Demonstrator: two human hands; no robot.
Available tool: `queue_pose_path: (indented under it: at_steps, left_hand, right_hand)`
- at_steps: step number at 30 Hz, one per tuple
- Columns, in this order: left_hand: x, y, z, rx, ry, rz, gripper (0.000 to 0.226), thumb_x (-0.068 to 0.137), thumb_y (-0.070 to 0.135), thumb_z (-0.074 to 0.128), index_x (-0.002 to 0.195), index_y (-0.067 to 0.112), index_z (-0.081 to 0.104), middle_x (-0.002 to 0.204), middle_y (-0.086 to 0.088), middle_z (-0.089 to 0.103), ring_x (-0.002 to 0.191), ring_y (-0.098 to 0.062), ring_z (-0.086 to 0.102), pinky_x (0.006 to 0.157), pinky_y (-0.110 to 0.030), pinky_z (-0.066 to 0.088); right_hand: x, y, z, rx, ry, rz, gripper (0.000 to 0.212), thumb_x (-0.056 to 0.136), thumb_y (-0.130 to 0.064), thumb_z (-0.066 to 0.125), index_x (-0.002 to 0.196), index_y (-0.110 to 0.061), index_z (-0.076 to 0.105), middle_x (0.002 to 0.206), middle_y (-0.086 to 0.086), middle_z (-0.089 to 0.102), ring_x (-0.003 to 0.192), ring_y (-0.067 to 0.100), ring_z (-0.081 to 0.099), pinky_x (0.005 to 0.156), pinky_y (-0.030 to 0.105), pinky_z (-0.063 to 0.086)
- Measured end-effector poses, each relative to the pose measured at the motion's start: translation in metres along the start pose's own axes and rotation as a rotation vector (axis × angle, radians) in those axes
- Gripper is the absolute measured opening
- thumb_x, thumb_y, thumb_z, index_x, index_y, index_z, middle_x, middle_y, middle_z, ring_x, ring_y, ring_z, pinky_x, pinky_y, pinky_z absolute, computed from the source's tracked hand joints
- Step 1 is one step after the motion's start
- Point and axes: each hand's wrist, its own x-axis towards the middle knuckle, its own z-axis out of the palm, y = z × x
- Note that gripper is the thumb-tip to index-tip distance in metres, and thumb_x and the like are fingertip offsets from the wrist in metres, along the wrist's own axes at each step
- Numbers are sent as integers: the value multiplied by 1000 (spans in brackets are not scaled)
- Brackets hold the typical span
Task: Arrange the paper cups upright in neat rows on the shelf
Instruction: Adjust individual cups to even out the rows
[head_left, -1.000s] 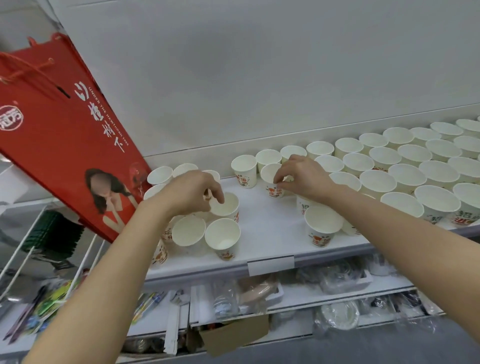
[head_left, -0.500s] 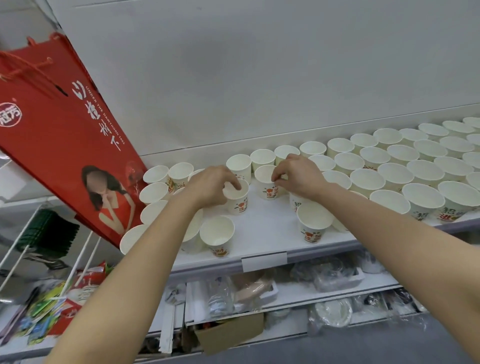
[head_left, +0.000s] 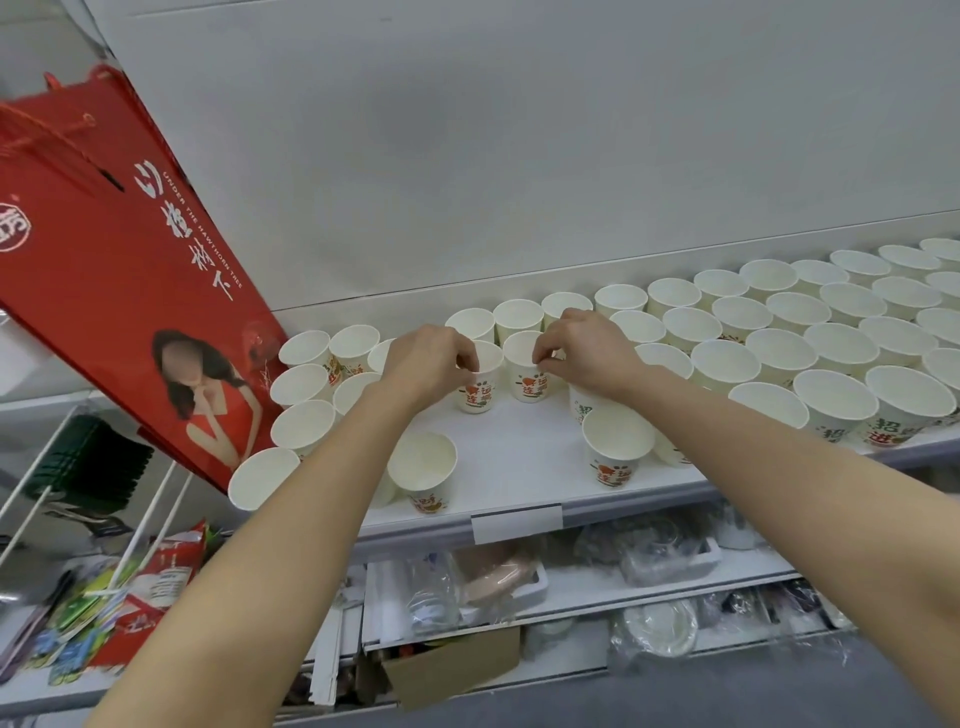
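Several white paper cups with red and green print stand upright on a white shelf (head_left: 519, 457). Neat rows fill the right side (head_left: 779, 358); a looser cluster stands at the left (head_left: 304, 387). My left hand (head_left: 426, 364) pinches the rim of one cup (head_left: 480, 387) in the middle of the shelf. Beside it, my right hand (head_left: 587, 348) pinches the rim of a neighbouring cup (head_left: 524, 376). Both cups stand upright, side by side. Two single cups stand near the front edge, one at the left (head_left: 423, 467) and one at the right (head_left: 615, 449).
A red paper gift bag (head_left: 104, 270) leans over the shelf's left end. Below are lower shelves with plastic-wrapped goods (head_left: 660, 551), a cardboard box (head_left: 447, 665) and colourful packets (head_left: 104, 597). The shelf's back wall (head_left: 519, 156) rises behind the cups.
My left hand carried a cup from the left cluster to the right and set it beside the cup under my right hand. The right hand stayed on its cup.
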Motion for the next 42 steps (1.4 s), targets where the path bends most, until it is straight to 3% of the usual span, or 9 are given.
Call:
queue_pose_path:
  at_steps: [7,10,13,17,23,27,32,37,42]
  left_hand:
    - [-57,-10,-29,-223,100,-72,15,77,46,74,77,32,70,78,17,66,79,-6,60,67,-31,49]
    - [-109,-13,-32,-209,-19,-61,27,65,58,78,73,35,68,76,20,64,77,0,57,65,-29,48]
    - [-136,-14,-18,-67,-115,-12,30,63,54,80,83,35,67,83,19,62,84,-2,53,64,-28,43]
    - [-130,-9,-7,-8,16,30,6,80,37,73,83,33,70,85,15,63,90,-11,52,63,-30,38]
    - [-110,5,-8,-279,34,118,8,85,43,70,81,37,69,82,19,63,87,-6,50,72,-31,44]
    - [-101,6,-11,-509,15,145,8,83,40,72,76,38,70,81,19,68,86,-6,58,78,-36,50]
    - [-111,2,-7,-731,106,87,16,78,31,80,92,34,73,92,19,69,82,-4,60,73,-13,44]
    - [-133,-41,0,-300,266,-125,20,78,42,77,96,37,70,93,18,65,87,-11,57,71,-33,49]
    - [-149,-59,6,-16,202,-161,18,75,46,76,87,34,71,88,14,68,91,-16,57,68,-33,48]
  right_hand:
    - [-9,-20,-3,134,151,-48,4,79,-19,72,82,-22,73,80,-9,68,80,12,46,67,35,44]
    - [-20,-29,-5,165,180,-52,5,79,-18,73,82,-22,73,78,-8,67,80,13,48,68,34,43]
    - [-31,-36,-6,196,199,-45,5,79,-18,74,82,-22,74,78,-9,67,82,12,50,68,33,43]
    - [-50,-49,-6,255,186,-8,5,79,-20,75,84,-23,75,84,-10,71,80,7,49,69,30,43]
    - [-79,-79,3,482,145,-14,20,76,-28,79,95,-27,74,96,-16,70,92,1,54,72,14,42]
    - [-86,-89,-1,610,210,117,12,75,-26,79,87,-27,75,88,-15,70,92,4,57,75,23,47]
    - [-92,-100,-5,706,220,214,8,74,-15,80,78,-20,76,79,-12,70,77,1,58,71,29,47]
    - [-101,-90,-12,757,290,332,10,75,-13,79,77,-23,76,84,-9,71,77,4,58,75,32,48]
    - [-103,-78,-19,672,271,357,11,76,-20,78,76,-29,74,85,-10,70,81,11,59,77,34,50]
